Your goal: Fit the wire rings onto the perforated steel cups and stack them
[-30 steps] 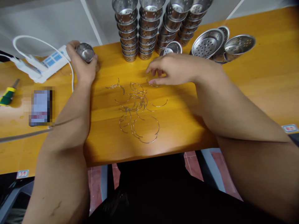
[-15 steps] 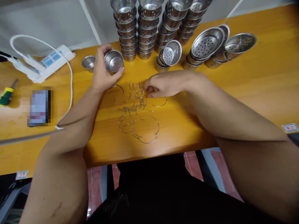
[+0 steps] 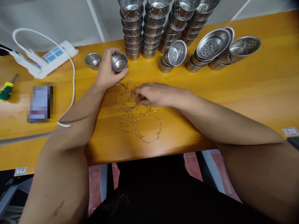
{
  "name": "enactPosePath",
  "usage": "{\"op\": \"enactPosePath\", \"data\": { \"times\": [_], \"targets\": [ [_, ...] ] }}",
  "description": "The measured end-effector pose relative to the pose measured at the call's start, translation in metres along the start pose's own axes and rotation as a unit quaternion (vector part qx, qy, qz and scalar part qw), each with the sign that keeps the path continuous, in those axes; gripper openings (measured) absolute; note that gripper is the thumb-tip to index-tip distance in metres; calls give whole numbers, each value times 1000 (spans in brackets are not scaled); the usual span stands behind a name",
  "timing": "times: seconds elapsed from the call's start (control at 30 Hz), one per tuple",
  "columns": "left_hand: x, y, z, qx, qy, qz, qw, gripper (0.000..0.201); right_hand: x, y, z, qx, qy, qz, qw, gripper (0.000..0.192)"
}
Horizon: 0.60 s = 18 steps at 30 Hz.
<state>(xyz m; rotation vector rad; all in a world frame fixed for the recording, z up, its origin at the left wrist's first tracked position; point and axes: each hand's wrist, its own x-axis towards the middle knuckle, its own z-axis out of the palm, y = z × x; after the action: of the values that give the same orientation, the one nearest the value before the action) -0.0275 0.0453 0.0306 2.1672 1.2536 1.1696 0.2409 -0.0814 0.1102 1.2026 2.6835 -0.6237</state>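
Note:
My left hand (image 3: 107, 69) is closed around a small perforated metal cup (image 3: 119, 63), its mouth tilted toward me. Just left of that hand stands another small metal cup (image 3: 92, 60). My right hand (image 3: 154, 94) reaches into a loose pile of thin, curved wire rings (image 3: 130, 105) on the wooden table. Its fingertips are bunched together among the wires, and whether a wire is pinched there is hidden. Closer to me, several more wire arcs (image 3: 147, 142) lie in a rough circle.
Tall stacks of perforated metal cups (image 3: 133, 32) stand at the back. Tilted, nested cups (image 3: 211, 45) sit further right. On the left are a white power strip (image 3: 52, 59) with a cable, a phone (image 3: 40, 102) and a green-and-yellow screwdriver (image 3: 7, 90).
My right hand has moved left and slightly nearer to me, deeper into the wires, some of which have shifted. My left hand keeps its hold on the cup. The whole view has shifted slightly.

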Motion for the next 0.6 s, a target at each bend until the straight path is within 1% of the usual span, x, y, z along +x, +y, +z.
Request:
{"op": "enactPosePath", "data": {
  "times": [0.1,0.17,0.23,0.3,0.37,0.43,0.5,0.6],
  "targets": [
    [-1,2,-1,-3,0,-5,1000,65,5,-3,3,10,6,10,1000,19],
    [-1,4,-1,-6,3,-9,1000,68,6,-2,3,10,11,10,1000,22],
    [-1,6,0,-13,8,-12,1000,73,5,-2,2,-4,6,8,1000,20],
    [0,7,3,-17,11,-15,1000,83,3,0,1,-11,4,8,1000,17],
    [0,8,6,-17,17,-22,999,95,0,3,-2,1,16,12,1000,14],
    [1,7,9,-18,25,-29,999,100,-4,9,-7,22,40,19,999,11],
    [3,5,12,-23,18,-29,999,93,-6,19,-11,50,72,23,996,11],
    [6,3,13,-31,-37,-17,999,79,-4,39,-16,135,115,15,984,15]
  ]
}}
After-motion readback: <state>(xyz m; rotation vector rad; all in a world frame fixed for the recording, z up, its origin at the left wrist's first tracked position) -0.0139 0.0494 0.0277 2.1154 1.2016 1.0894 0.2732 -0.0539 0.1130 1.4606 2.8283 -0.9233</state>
